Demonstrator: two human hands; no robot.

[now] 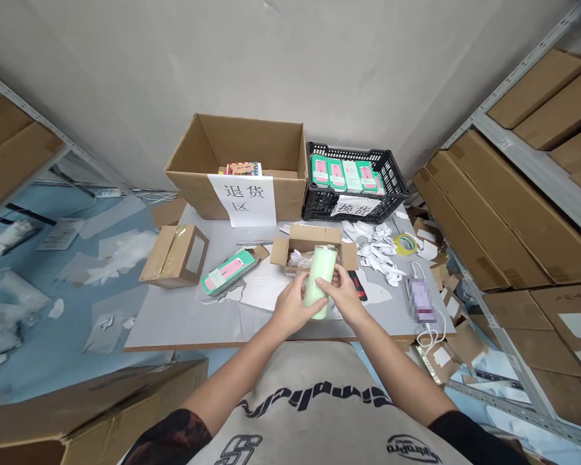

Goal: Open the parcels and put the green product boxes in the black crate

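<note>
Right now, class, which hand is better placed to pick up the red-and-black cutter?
The right hand, probably: it sits nearest the cutter, on that side of the pale green tumbler, while the left hand is on the tumbler's other side.

Left hand (pixel 293 305) and right hand (pixel 343 294) grip a pale green tumbler (pixel 320 281), slightly tilted. Open cardboard box (pixel 310 240) sits just behind the tumbler; green-and-pink packet (pixel 229 272) lies left of it on the counter (pixel 193 320).
</note>
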